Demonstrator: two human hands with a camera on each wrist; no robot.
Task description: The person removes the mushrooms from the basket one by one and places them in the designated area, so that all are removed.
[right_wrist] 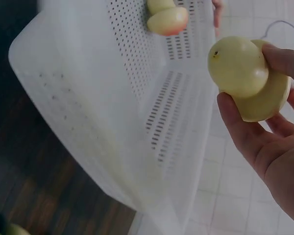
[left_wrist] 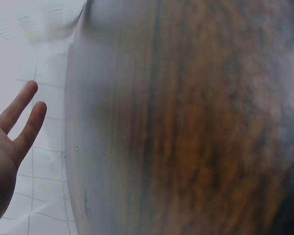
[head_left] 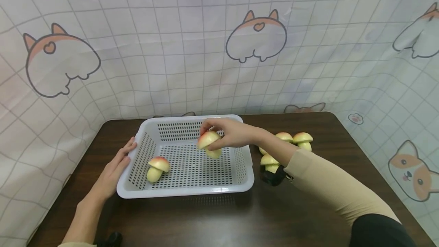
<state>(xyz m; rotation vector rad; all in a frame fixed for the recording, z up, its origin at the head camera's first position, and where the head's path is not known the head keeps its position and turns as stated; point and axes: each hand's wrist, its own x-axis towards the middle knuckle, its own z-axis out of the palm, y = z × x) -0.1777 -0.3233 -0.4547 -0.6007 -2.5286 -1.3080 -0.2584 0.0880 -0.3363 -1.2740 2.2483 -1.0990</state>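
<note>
My right hand [head_left: 234, 132] holds a toy mushroom [head_left: 209, 140] with a red-and-yellow cap over the right half of a white perforated plastic basket [head_left: 185, 191]. In the right wrist view, fingers and thumb pinch this mushroom [right_wrist: 237, 68] by its cap, its rounded pale stem toward the camera. Another mushroom [head_left: 159, 165] lies tilted inside the basket at the left. Against the basket's left wall rests my left hand [head_left: 113, 172], fingers extended along the rim. The left wrist view shows part of that hand [left_wrist: 10, 142] with straight, spread fingers.
Several more mushrooms [head_left: 303, 139] stand on the dark wooden table [head_left: 219, 220] right of the basket, partly hidden by my right forearm. A black wrist strap piece [head_left: 272, 176] shows beneath that arm. Behind the table hangs a white gridded cloth [head_left: 192, 56] with cartoon dogs.
</note>
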